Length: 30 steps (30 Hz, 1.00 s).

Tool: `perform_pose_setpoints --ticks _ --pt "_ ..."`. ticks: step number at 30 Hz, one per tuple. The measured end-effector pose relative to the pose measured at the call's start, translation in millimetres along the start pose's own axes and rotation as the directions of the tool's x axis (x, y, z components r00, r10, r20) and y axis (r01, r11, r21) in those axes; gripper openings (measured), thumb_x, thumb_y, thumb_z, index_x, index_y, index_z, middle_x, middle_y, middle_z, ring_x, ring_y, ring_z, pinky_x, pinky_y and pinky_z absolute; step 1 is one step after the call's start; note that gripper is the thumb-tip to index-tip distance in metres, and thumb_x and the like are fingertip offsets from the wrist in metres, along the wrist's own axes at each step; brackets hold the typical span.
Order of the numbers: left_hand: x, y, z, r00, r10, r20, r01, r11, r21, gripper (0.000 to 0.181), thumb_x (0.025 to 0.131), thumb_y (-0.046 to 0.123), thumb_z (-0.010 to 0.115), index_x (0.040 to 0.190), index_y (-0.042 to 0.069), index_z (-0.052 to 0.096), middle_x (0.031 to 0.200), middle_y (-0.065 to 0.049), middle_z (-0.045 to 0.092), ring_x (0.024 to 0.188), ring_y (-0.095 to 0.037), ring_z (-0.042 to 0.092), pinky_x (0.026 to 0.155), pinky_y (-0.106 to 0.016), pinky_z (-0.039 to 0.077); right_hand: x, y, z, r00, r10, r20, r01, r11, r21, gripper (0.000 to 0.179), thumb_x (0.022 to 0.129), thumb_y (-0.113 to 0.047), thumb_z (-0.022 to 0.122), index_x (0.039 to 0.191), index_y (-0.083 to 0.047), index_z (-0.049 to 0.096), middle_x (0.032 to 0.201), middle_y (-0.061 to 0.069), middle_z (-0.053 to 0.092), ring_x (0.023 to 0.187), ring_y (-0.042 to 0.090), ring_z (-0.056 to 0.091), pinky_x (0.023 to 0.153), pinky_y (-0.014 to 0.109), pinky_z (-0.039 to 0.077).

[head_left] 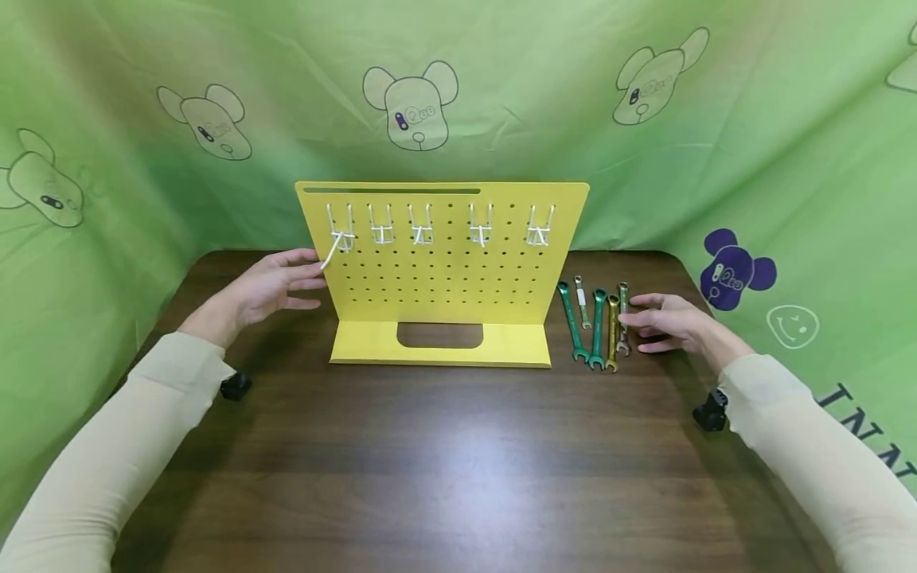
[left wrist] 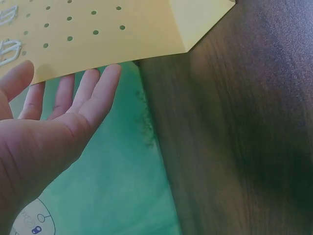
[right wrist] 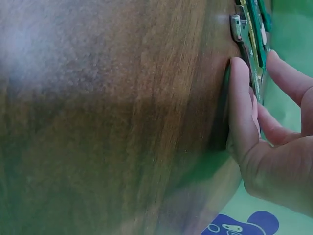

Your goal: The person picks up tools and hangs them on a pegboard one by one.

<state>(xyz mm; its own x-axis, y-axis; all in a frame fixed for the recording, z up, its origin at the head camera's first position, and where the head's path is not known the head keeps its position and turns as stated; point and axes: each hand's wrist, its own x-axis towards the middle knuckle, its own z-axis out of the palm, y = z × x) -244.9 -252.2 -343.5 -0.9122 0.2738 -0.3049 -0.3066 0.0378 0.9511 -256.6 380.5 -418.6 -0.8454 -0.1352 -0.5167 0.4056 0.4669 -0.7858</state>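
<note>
A yellow pegboard point(head_left: 430, 278) stands upright on its base, with several white wire hooks point(head_left: 423, 231) along its upper part. My left hand point(head_left: 275, 286) is at the board's left edge, fingers extended and fingertips right at the edge in the left wrist view. Right of the board lie several combination wrenches: green ones point(head_left: 598, 330), a gold one point(head_left: 612, 334), a small one with a white label point(head_left: 582, 298) and a silver one point(head_left: 622, 318) outermost. Beside that silver wrench is my right hand point(head_left: 669, 322), its fingers spread and loosely bent, the fingertips close to it.
The brown wooden table point(head_left: 444, 461) has rounded far corners. Green curtains point(head_left: 501, 103) printed with bear heads hang behind it and at both sides. The pegboard's base has a cut-out slot at its middle.
</note>
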Motion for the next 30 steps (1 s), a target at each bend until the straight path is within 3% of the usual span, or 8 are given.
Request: perform_pose_setpoints --ticks 5,9,16,22,30 --pt "0.5 -1.4 1.9 1.000 0.008 0.001 -0.008 1.000 -0.008 0.029 0.093 0.026 0.064 0.115 0.011 0.053 0.112 -0.005 0.060 0.121 -0.032 0.048 0.092 -0.050 0.050 1.0 -1 2 1.000 -0.005 -0.026 0.004 0.999 -0.047 0.090 0.086 -0.033 0.072 0.150 -0.004 0.015 0.115 0.015 0.051 0.095 0.023 0.056 0.081 0.042 0.057" --pt "1.2 -3.7 1.2 1.000 0.012 -0.007 -0.012 1.000 -0.018 0.028 0.092 0.029 0.065 0.111 0.011 0.056 0.106 -0.006 0.060 0.116 -0.032 0.051 0.090 -0.049 0.052 0.9 -1 4 0.999 -0.018 -0.039 0.015 0.998 -0.066 0.087 0.086 -0.030 0.072 0.148 -0.002 0.017 0.105 0.010 0.057 0.090 0.022 0.058 0.078 0.042 0.058" --pt "3.7 -7.7 1.1 0.999 0.044 -0.017 -0.044 0.999 -0.014 0.023 0.092 0.028 0.065 0.105 0.011 0.060 0.101 -0.005 0.062 0.110 -0.031 0.055 0.090 -0.048 0.052 2.7 -1 4 0.998 0.001 -0.060 -0.005 0.998 -0.068 0.086 0.086 -0.026 0.073 0.148 -0.002 0.019 0.103 0.007 0.061 0.089 0.021 0.061 0.077 0.041 0.058" --pt "6.1 -9.9 3.2 0.996 0.080 -0.040 -0.080 0.997 -0.001 0.031 0.091 0.028 0.065 0.109 0.004 0.057 0.103 -0.008 0.062 0.104 -0.028 0.059 0.098 -0.046 0.047 3.6 0 2 0.997 0.018 -0.072 -0.021 0.999 -0.039 0.084 0.085 -0.020 0.074 0.148 -0.001 0.021 0.097 0.005 0.059 0.087 0.019 0.060 0.078 0.040 0.058" --pt "6.2 -10.9 3.3 0.997 0.074 -0.036 -0.075 0.997 -0.005 0.035 0.092 0.031 0.064 0.112 0.004 0.056 0.109 -0.008 0.060 0.113 -0.032 0.053 0.093 -0.045 0.051 2.3 -3 2 0.997 0.028 -0.079 -0.029 0.999 -0.016 0.082 0.086 -0.016 0.072 0.147 0.001 0.021 0.089 0.003 0.061 0.080 0.016 0.061 0.077 0.039 0.059"
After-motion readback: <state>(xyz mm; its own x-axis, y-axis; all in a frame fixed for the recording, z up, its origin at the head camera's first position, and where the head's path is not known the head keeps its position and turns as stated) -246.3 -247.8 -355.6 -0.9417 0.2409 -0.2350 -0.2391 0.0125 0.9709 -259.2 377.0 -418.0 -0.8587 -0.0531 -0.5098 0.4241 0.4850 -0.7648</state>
